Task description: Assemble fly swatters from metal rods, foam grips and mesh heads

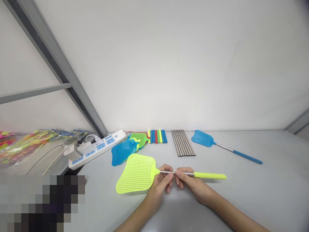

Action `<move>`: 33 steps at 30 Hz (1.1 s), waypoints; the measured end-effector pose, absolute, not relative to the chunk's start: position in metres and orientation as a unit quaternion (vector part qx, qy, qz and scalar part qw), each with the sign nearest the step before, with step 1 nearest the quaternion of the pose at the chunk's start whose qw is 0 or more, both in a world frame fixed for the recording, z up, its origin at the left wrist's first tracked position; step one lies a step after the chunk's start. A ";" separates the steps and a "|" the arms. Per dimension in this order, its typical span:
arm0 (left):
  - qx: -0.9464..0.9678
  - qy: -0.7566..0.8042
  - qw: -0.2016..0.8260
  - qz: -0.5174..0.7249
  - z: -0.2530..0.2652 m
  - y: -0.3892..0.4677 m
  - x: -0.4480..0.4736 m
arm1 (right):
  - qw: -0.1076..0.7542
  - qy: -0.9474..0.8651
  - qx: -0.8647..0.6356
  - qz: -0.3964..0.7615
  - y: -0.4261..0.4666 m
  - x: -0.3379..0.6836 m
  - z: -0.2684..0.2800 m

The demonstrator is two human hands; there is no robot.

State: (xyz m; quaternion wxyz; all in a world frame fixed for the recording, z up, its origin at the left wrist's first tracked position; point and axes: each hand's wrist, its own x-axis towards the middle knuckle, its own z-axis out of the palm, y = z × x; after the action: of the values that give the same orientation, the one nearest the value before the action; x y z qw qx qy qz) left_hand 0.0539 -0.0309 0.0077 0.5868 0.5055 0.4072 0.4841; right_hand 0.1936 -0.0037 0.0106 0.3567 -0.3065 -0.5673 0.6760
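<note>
Fly swatter, fluorescent yellow, held crosswise over the near part of the bench. Head broad and flat, curved along its outer edge, pierced all over with small holes, narrowing to a neck at the rod. Rod bright metal, short stretches showing; grip smooth, same yellow, slim, pointing right.

Left hand pinches the rod near the neck, thumb on top. Right hand pinches it nearer the grip. Fingertips very close together; whether they touch is hard to tell.

Behind: blue-topped pile of swatter heads, row of coloured grips, bare metal tubes side by side. Blue swatter lies to the right, with rod and blue grip.
</note>
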 end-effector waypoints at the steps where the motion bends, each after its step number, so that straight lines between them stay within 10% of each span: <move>1: 0.516 0.410 0.583 0.476 0.009 -0.031 0.054 | 0.355 -0.566 -0.306 0.678 -0.004 0.193 0.011; 33: 0.440 0.357 0.700 0.434 0.000 -0.034 0.052 | 0.341 -0.442 -0.357 0.749 -0.018 0.188 0.008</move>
State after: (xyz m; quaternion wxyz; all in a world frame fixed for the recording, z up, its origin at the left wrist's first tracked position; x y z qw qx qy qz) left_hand 0.0518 -0.0342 0.0005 0.7002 0.4402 0.3573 0.4339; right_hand 0.1878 -0.0184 0.0078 0.3414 -0.3566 -0.4422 0.7488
